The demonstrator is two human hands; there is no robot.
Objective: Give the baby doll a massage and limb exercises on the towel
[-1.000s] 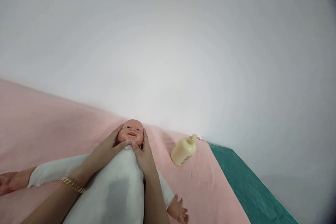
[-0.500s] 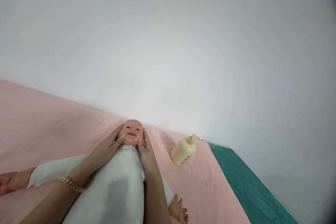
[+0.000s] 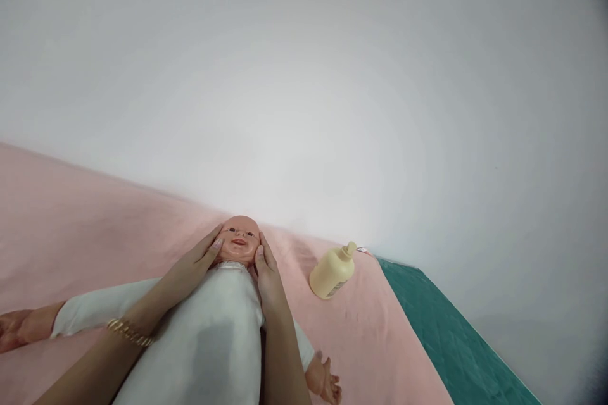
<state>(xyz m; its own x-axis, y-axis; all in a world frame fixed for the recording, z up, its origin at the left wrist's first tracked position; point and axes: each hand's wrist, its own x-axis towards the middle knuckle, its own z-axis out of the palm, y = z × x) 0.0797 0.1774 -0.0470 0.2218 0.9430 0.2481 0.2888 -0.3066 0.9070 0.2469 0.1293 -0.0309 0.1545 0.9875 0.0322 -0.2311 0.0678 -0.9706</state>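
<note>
A baby doll (image 3: 223, 335) in a white long-sleeved outfit lies on its back with its arms spread out. My left hand (image 3: 192, 269), a gold bracelet at its wrist, cups one side of the doll's head (image 3: 240, 242), thumb on the cheek. On the other side my right hand (image 3: 268, 275) cups the head the same way, its thumb at the edge of the cheek. Both sets of fingers lie along the sides of the head, partly hidden. To the right of my right hand, a pale yellow pump bottle (image 3: 327, 275) stands upright.
Beneath the doll and the bottle spreads a pink sheet (image 3: 95, 215). Green covering (image 3: 437, 316) shows beyond its right edge. A plain white wall (image 3: 294, 76) rises right behind the doll's head and the bottle.
Both thumbs have slid up and outward over the doll's cheeks, away from the mouth and jaw. The doll and the bottle stay where they were.
</note>
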